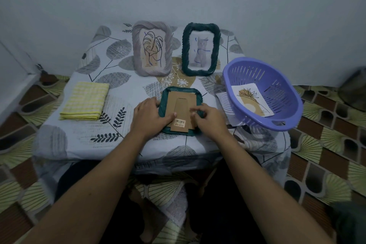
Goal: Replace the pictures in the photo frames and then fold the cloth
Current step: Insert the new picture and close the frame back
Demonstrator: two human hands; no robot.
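- teal frame (pixel 179 88) face down at picture centre on the worktop (pixel 111 134), close to the front edge; cardboard backing (pixel 172 99) turned up, stand flap (pixel 179 123) with a barcode label reaching over the near rim.
- left hand (pixel 150 114) released and flat, pressing on the teal frame's left rim, thumb stretched onto the cardboard backing.
- right hand (pixel 208 119) curled, thumb and fingertips pinching at the right edge of the cardboard backing.
- both forearms in from the bottom of the picture, crossing the worktop's front edge.
- grey frame (pixel 151 49) and dark green frame (pixel 201 49) upright at upper centre, side by side with a narrow gap, near the far edge and the wall; leaf drawing in the grey one, cat picture in the green one.
- open strip of patterned covering between the two upright frames and the teal frame.
- yellow cloth (pixel 85 101) folded at centre left, near the worktop's left edge, well apart from the left hand; bare covering between the two.
- purple basket (pixel 281 85) at centre right, tilted, at the right edge; overhang hard to tell. plant picture (pixel 253 101) inside it.
- loose paper (pixel 222 98) partly under the basket's left rim, just beside the teal frame's right side; little room there.
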